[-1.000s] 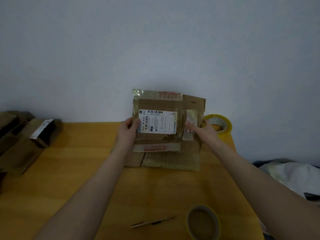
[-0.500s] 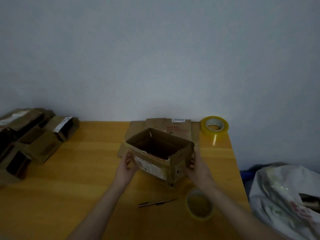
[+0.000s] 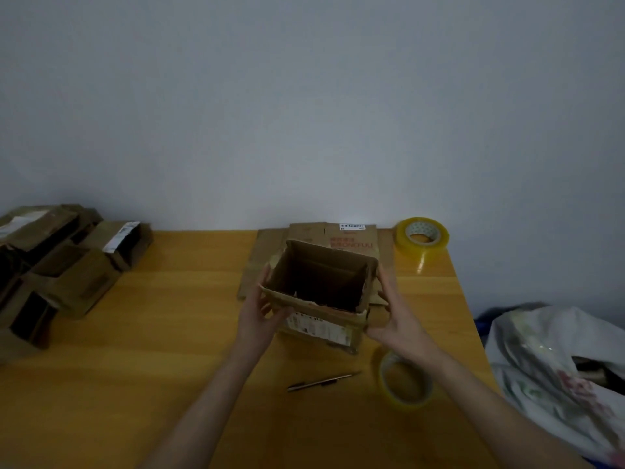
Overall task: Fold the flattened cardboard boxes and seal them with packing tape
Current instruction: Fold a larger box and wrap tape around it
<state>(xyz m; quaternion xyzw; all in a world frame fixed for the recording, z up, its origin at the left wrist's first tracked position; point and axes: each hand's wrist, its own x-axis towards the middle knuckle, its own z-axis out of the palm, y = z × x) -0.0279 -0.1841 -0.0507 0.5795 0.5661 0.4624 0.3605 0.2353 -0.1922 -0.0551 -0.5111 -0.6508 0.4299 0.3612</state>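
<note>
- Squaring is the step in hand, we judge: the opened box (image 3: 321,289) stands mouth-up on the table (image 3: 169,333), its far side over a flattened box (image 3: 351,236).
- Our left hand (image 3: 257,316) clasps the near-left corner, fingers on the side wall and thumb on the front.
- Our right hand (image 3: 395,319) clasps the right wall, fingers lying up along it.
- We should press both hands in evenly until all 4 corners stand true. The near rim looks ragged, so a hard squeeze may buckle it.
- Whether any bottom flaps are folded yet we cannot tell; the inside is too dark.
- We should fold opposite flaps in pairs and hold them flush before taping.
- For sealing, 2 tape rolls wait: the near roll (image 3: 404,384) just beside our right wrist, the far roll (image 3: 422,236) at the back corner.
- A pen (image 3: 321,382) lies in front of the box.
</note>
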